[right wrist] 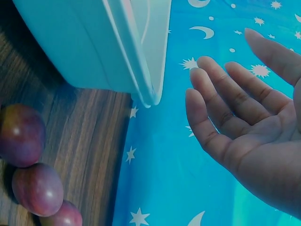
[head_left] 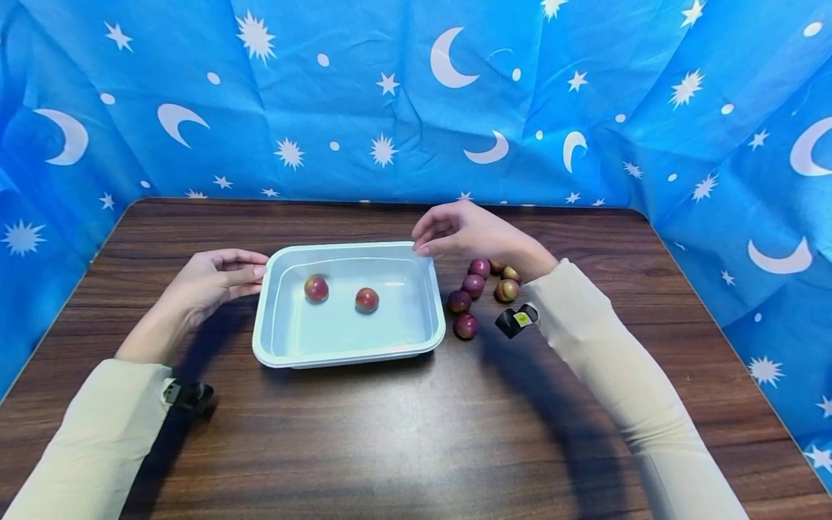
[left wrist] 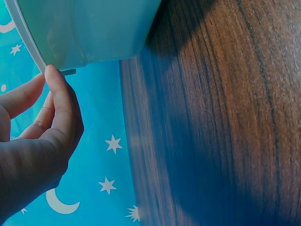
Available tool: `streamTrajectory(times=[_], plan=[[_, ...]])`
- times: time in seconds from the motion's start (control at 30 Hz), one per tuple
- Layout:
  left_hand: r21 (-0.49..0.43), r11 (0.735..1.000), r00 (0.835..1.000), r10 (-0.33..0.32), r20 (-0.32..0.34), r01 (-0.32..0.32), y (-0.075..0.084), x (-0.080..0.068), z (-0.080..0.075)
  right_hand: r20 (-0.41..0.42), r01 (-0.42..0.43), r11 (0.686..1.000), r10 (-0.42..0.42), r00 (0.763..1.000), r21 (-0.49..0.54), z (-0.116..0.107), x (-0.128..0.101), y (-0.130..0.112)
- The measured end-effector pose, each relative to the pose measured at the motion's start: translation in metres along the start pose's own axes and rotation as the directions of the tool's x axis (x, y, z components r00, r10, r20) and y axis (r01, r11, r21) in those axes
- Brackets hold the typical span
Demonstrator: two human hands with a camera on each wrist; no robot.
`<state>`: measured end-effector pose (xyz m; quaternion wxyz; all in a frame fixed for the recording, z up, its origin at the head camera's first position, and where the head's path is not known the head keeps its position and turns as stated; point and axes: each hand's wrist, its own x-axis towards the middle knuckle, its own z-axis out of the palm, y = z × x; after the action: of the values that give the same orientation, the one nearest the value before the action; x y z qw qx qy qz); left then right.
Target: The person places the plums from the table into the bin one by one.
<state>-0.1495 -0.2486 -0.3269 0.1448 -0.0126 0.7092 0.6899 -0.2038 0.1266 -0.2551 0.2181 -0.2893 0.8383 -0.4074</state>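
Note:
A pale white plastic tray (head_left: pixel 338 347) sits on the table with two red plums in it, one plum (head_left: pixel 316 288) left of the other plum (head_left: pixel 367 300). My left hand (head_left: pixel 224 278) pinches the rim at the tray's left side, thumb and fingertip meeting on the edge in the left wrist view. Over the far right corner is my right hand (head_left: pixel 455 230); the right wrist view shows its fingers spread and loosely bent, holding nothing. Several plums (head_left: pixel 473 286) lie in a loose group right of the tray, partly below the right wrist.
The brown wood-grain table (head_left: pixel 403 440) stretches in front of the tray. Behind it hangs a blue cloth (head_left: pixel 364 101) with white moons and stars. Both sleeves carry a small black wrist camera, the right camera (head_left: pixel 516 320) close beside the plums.

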Motion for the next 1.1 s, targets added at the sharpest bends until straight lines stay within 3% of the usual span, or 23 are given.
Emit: streamTrajectory(times=[0.7, 1.1], plan=[[-0.019, 1.0, 1.0, -0.011, 0.01, 0.012, 0.001, 0.0, -0.001, -0.04, -0.013, 0.999, 0.015, 0.999, 0.038, -0.018, -0.021, 0.013], [0.042, 0.999, 1.0, -0.016, 0.001, 0.015, 0.002, 0.0, 0.0, -0.081, -0.02, 1.0, 0.022, 0.996, 0.018, -0.031, -0.038, 0.025]])
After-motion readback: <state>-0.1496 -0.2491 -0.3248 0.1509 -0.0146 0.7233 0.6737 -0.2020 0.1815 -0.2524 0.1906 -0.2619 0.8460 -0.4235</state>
